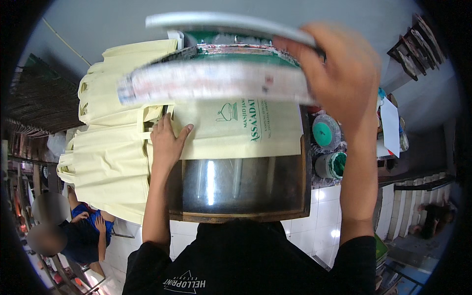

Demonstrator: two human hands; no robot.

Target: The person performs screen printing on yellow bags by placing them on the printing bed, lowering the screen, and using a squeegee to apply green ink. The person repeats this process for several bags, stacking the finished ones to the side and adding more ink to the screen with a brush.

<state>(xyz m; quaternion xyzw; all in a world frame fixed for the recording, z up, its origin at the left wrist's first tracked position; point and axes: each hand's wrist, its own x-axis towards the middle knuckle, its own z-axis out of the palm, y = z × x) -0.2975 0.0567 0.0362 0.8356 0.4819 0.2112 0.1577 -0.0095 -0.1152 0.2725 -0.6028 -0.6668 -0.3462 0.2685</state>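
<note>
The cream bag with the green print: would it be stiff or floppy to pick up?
The cream bag would probably sag, as the similar piled bags beside it droop in soft folds. It looks thin and flat, so likely light for its size. Pushed, it might slide, since the tabletop looks glossy.

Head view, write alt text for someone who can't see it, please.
A person's right hand holds a blurred printing frame over a cream bag with green print; the left hand touches the bag's left end. The bag lies on a glossy tabletop, with more cream bags at left and tubs of green ink at right.
</note>
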